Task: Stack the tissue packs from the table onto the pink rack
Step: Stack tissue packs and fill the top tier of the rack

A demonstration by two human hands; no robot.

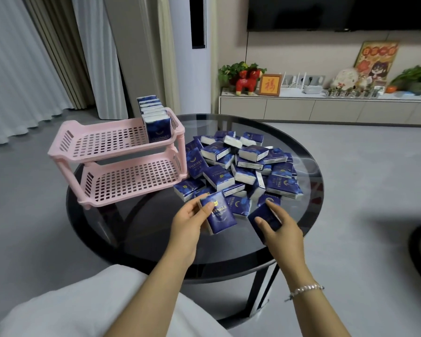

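1. Left hand pinches one navy tissue pack, label "TWINKLE", above the near table edge.
2. Right hand grips a second pack, tilted.
3. Loose pile of packs on the round glass table.
4. Pink two-tier rack: upright row of packs on the top tier's right end; exact count unclear.

one pink rack, two hands, one table
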